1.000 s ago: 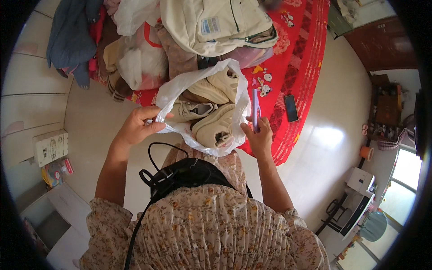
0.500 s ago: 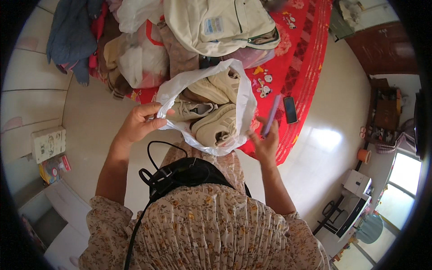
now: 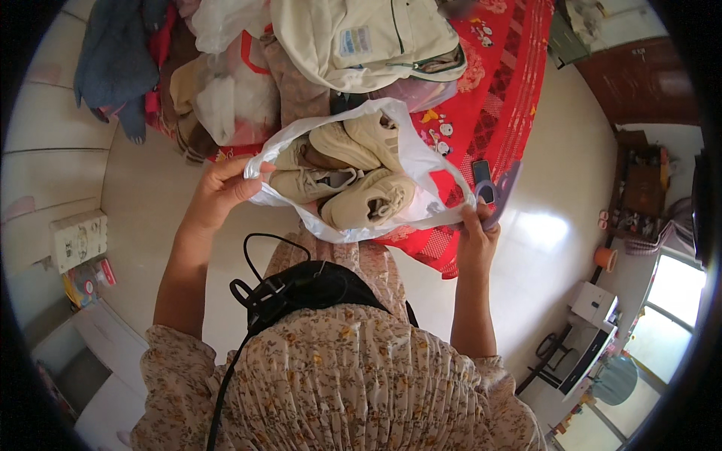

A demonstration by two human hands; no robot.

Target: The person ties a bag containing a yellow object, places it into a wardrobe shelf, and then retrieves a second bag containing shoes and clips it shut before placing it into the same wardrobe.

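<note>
Holding a white plastic bag open around cream shoes

Your left hand point(image 3: 224, 188) pinches the left edge of the white plastic bag point(image 3: 423, 150), thumb and fingers closed on a bunched fold. Your right hand point(image 3: 479, 223) is at the bag's right edge, fingers drawn close together, gripping the stretched plastic along with a purple object point(image 3: 509, 192) that has a loop and a long flat part; you can't tell exactly what it is.

Between your hands the bag's mouth gapes upward, and the cream shoes point(image 3: 366, 199) lie crowded inside it at different angles, laces showing.

Just past the bag's right edge lies a dark phone point(image 3: 480, 171), partly hidden behind the purple object, on the red patterned cloth point(image 3: 502, 98) that also runs beneath the bag. A cream backpack point(image 3: 316, 45) lies beyond the bag's far side, and a translucent plastic bundle point(image 3: 229, 105) sits past its far left. Nearer you than the bag, at your waist, is a black pouch point(image 3: 323, 289) with a looping black cable point(image 3: 233, 353).
</note>
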